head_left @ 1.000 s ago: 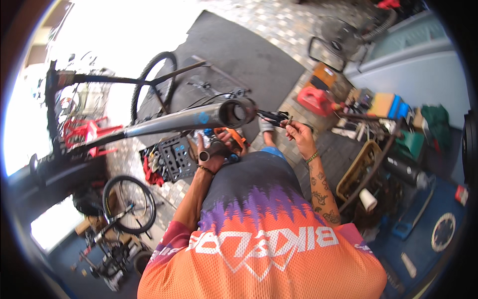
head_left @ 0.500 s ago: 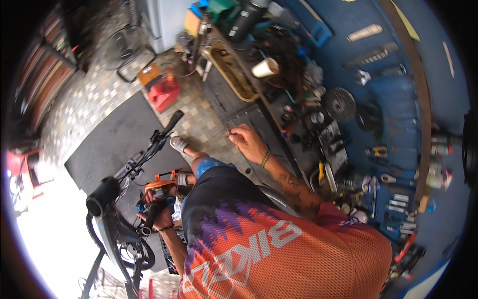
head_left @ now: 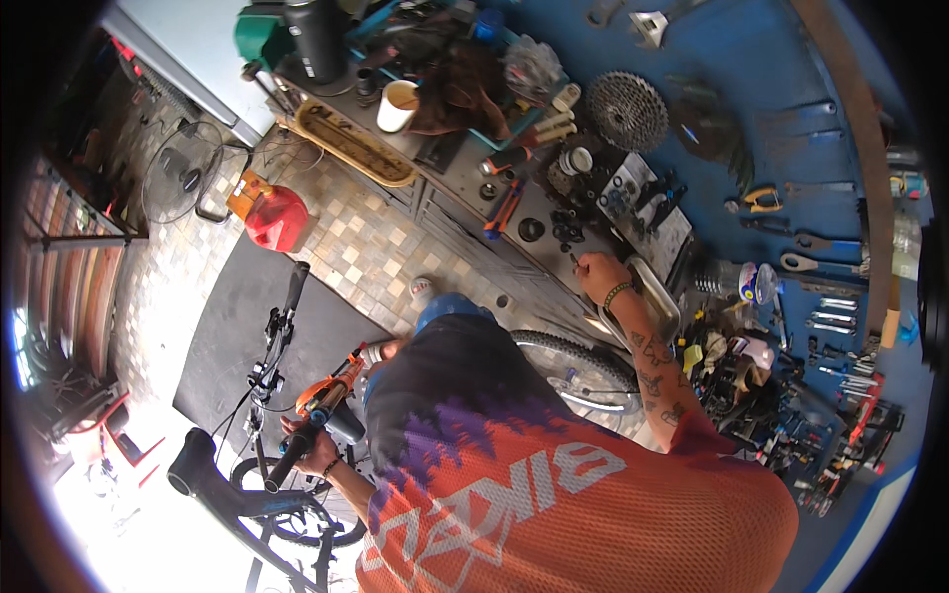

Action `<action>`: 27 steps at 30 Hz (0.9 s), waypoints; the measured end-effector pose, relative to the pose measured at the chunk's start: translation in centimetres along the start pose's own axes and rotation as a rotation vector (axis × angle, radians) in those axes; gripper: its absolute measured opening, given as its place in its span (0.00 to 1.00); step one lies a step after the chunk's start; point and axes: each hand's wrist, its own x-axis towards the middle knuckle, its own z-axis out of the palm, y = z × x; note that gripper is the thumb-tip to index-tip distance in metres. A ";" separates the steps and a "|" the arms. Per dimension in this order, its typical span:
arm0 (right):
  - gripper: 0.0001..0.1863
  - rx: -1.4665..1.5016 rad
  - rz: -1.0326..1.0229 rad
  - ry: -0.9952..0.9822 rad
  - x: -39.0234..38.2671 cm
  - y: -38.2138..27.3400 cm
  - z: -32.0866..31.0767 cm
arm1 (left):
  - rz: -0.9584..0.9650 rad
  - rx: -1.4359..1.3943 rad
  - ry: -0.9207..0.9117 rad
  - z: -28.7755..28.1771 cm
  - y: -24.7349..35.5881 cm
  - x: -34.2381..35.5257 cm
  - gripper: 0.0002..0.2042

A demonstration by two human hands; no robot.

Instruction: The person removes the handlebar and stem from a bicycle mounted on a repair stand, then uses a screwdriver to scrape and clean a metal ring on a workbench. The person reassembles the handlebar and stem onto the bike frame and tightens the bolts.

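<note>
My right hand (head_left: pixel 599 278) reaches over the workbench (head_left: pixel 455 203). Its fingers pinch a small dark piece (head_left: pixel 574 260), too small to name, beside several loose black bike parts (head_left: pixel 566 229). Lower left, my left hand (head_left: pixel 318 451) is closed behind a black bar-shaped piece (head_left: pixel 289 461); what its fingers grip is hidden. Just above it is an orange-and-black object (head_left: pixel 326 392) whose kind I cannot make out. A bicycle handlebar (head_left: pixel 272 341) and a grey bike frame (head_left: pixel 232 502) stand next to that hand.
A bike wheel (head_left: pixel 573 371) leans by the bench below my right arm. On the bench are a white cup (head_left: pixel 397 107), a long tray (head_left: pixel 351 143) and a metal tray (head_left: pixel 657 301). A cassette (head_left: pixel 627 111) hangs among wall tools. A red canister (head_left: pixel 277 219) and fan (head_left: pixel 183 176) occupy the floor.
My right hand has moved from beside the bench, over the floor, to above the bench's loose parts. The view has turned toward the bench; my left hand stays low by the bike.
</note>
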 end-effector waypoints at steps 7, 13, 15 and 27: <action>0.11 -0.047 0.046 0.025 -1.4 3.8 2.7 | 0.157 -0.018 0.115 0.3 -1.3 1.3 0.47; 0.12 -0.024 0.064 0.131 -2.7 2.8 6.1 | 0.195 -0.145 0.214 -0.3 -0.4 2.5 0.49; 0.12 0.052 0.060 0.162 -3.1 2.7 7.2 | 0.204 -0.059 0.244 0.2 -1.4 3.1 0.50; 0.10 0.469 0.058 0.433 -4.3 3.3 6.2 | 0.191 0.063 0.254 1.1 -4.0 4.5 0.52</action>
